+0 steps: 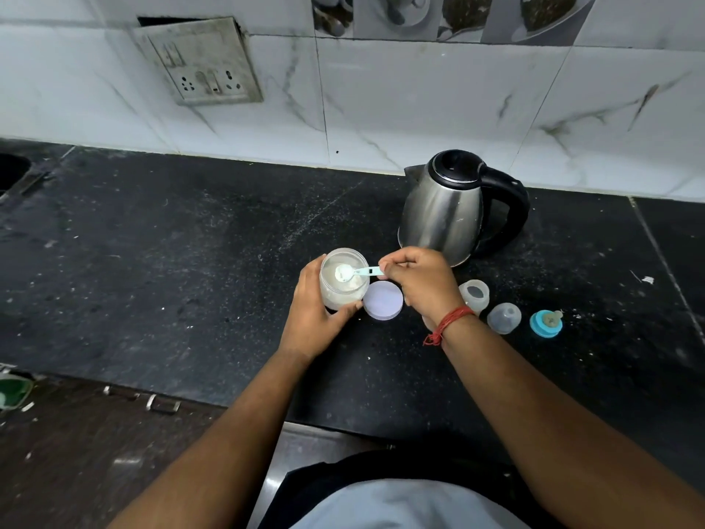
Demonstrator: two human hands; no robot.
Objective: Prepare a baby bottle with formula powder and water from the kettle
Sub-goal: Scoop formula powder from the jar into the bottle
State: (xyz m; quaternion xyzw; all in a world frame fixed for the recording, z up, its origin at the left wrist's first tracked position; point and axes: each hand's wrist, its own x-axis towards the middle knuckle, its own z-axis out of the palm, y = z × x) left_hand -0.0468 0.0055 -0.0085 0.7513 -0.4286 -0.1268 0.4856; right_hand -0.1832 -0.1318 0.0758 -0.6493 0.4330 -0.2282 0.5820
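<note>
My left hand point(311, 315) grips a clear jar of white formula powder point(343, 290) on the black counter. My right hand point(421, 282) pinches the handle of a light-blue scoop point(356, 272), whose bowl holds white powder above the jar's open mouth. The jar's pale round lid point(382, 300) lies flat just right of the jar. An open, clear baby bottle point(474, 295) stands behind my right wrist. Its clear cap point(503, 318) and blue ring with nipple point(546, 323) lie further right. A steel kettle point(442, 211) with a black handle stands behind, lid shut.
The black stone counter point(190, 261) runs left to a sink edge point(13, 169). A tiled wall with a socket plate point(202, 66) rises behind. The counter's front edge lies near my body, with a drawer handle point(164, 404) below left.
</note>
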